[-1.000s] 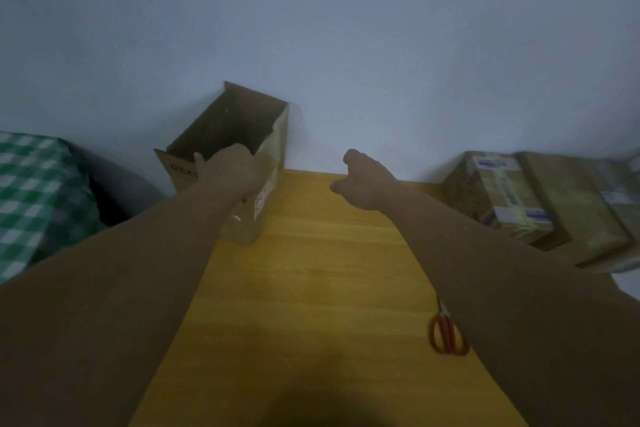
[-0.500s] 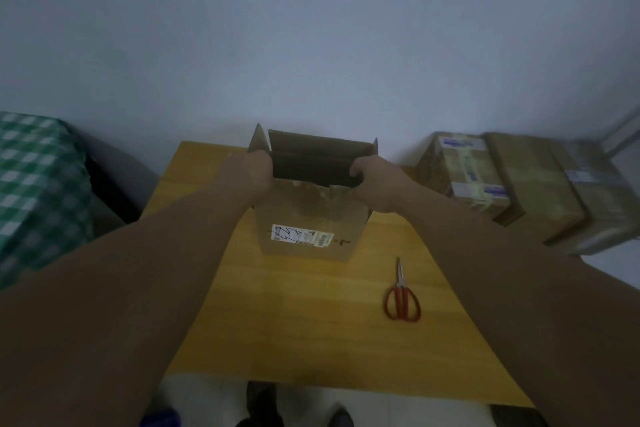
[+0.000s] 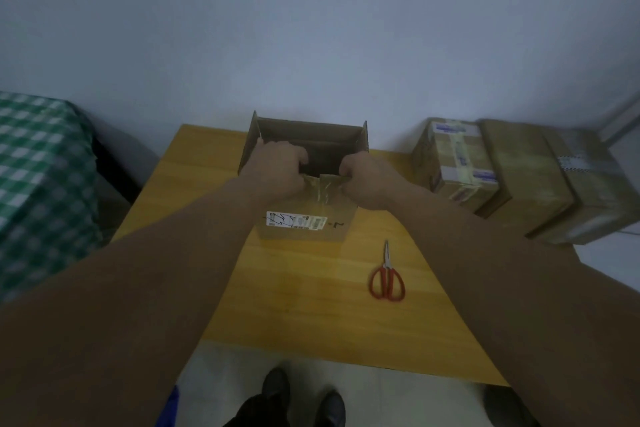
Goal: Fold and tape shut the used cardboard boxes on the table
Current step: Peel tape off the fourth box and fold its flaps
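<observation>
An open brown cardboard box [image 3: 304, 218] with a white shipping label stands at the far middle of the yellow wooden table [image 3: 311, 305]. Its far and side flaps stand up. My left hand [image 3: 277, 166] grips the near top edge of the box at its left part. My right hand [image 3: 367, 177] grips the same near edge at its right part. Old clear tape shows on the box face between the two hands. No tape roll is in sight.
Red-handled scissors [image 3: 387, 277] lie on the table right of the box. Several taped cardboard boxes [image 3: 457, 166] are stacked off the table's right side. A green checked cloth [image 3: 38, 184] is at the left. A wall rises behind the table; my shoes [image 3: 277, 388] show below.
The box came from the far left corner to the middle of the table, label facing me. Both hands have since slid inward along its near top edge.
</observation>
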